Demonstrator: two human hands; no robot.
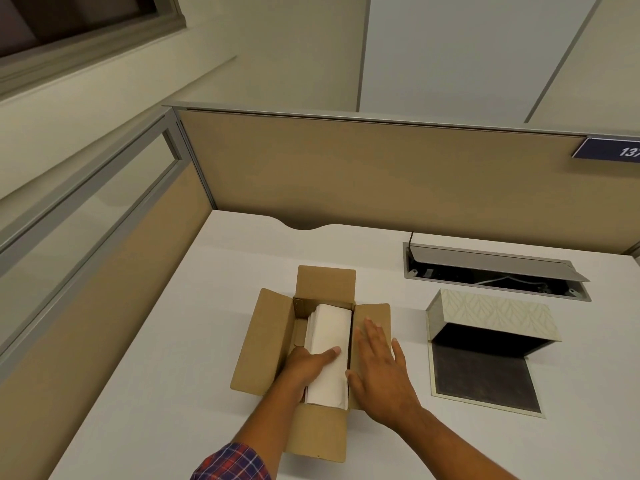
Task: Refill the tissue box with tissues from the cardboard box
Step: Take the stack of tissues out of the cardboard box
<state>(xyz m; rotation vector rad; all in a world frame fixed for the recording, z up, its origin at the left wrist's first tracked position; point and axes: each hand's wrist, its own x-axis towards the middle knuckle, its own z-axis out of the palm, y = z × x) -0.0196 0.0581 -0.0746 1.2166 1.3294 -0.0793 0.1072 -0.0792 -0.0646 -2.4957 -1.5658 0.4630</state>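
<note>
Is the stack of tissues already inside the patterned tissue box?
No, the tissue stack lies in the cardboard box, and the tissue box stands open and empty.

Your left hand (309,367) is reaching into the open cardboard box (258,344), with the thumb lying on top of the white tissue stack (329,355) and the other fingers going down along the stack's left side. Your right hand (379,363) is lying flat, fingers spread, on the box's right flap, just beside the stack. All four flaps are folding outward on the white desk (194,323). To the right, well apart from the cardboard box, the patterned tissue box (491,313) is sitting open, its dark inside facing you. Behind it, a cable hatch (495,268) is standing ajar.
</note>
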